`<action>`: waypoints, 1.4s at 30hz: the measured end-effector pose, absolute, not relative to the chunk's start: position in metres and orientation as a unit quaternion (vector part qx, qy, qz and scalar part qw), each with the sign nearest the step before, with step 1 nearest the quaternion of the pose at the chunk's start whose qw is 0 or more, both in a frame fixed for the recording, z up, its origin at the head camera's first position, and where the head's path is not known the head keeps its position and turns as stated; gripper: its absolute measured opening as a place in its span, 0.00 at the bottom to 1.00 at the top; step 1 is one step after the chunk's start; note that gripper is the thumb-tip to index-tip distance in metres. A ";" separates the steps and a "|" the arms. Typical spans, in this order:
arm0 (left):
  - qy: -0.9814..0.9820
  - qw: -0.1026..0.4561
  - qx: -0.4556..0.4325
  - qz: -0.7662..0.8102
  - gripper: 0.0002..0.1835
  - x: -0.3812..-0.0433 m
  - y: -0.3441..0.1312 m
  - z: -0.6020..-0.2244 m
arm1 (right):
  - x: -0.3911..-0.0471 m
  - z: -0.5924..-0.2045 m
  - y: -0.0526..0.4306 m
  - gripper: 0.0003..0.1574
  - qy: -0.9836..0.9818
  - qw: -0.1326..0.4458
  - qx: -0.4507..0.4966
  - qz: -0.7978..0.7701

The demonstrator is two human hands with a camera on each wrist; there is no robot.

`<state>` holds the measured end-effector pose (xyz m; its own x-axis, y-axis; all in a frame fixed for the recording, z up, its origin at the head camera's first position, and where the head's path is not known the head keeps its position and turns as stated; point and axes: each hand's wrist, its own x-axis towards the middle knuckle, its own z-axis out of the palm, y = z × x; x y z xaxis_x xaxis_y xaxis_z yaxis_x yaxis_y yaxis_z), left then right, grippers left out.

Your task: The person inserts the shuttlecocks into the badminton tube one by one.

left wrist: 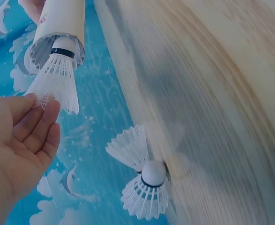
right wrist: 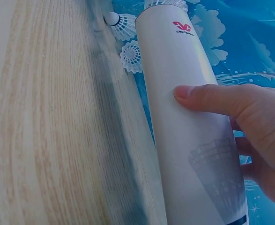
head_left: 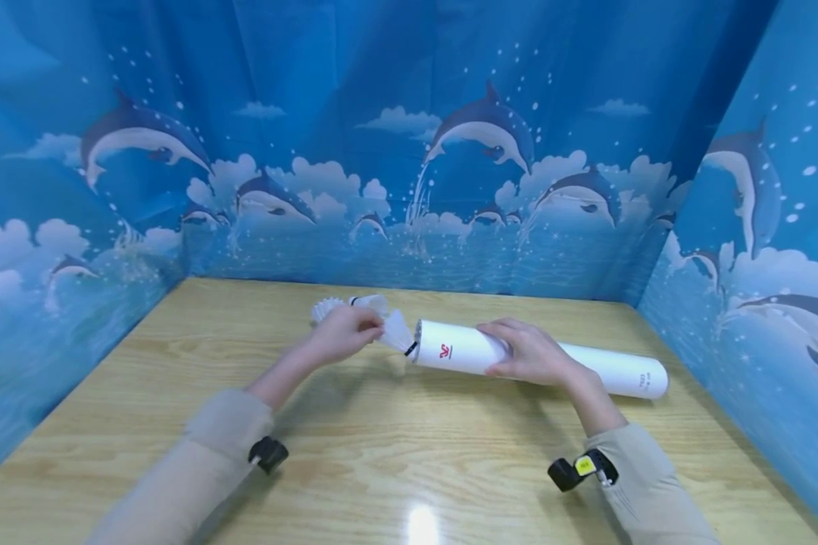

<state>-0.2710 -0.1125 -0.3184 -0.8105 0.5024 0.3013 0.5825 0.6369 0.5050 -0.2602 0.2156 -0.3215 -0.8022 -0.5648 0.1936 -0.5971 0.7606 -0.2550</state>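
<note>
My left hand (head_left: 346, 331) pinches the feathered skirt edge of a white shuttlecock (left wrist: 57, 77) between thumb and fingers. Its corked end, banded in black, points into the open mouth of a long white shuttlecock tube (head_left: 460, 348). Around the middle of that tube my right hand (head_left: 528, 352) grips, thumb on the near side in the right wrist view and fingers behind. A red logo marks the tube near its mouth. The tube lies slanted across the table, its far end to the right.
Two more shuttlecocks lie close together on the wooden table (head_left: 409, 454) behind the left hand, one with its white cork (left wrist: 153, 173) toward the left wrist camera. A blue dolphin-print curtain (head_left: 354, 189) surrounds the table at the back and sides.
</note>
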 end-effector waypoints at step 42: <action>-0.909 0.064 -0.262 -0.318 0.07 -0.272 -0.072 -0.334 | -0.261 -0.320 0.216 0.45 -0.936 0.060 0.312 0.154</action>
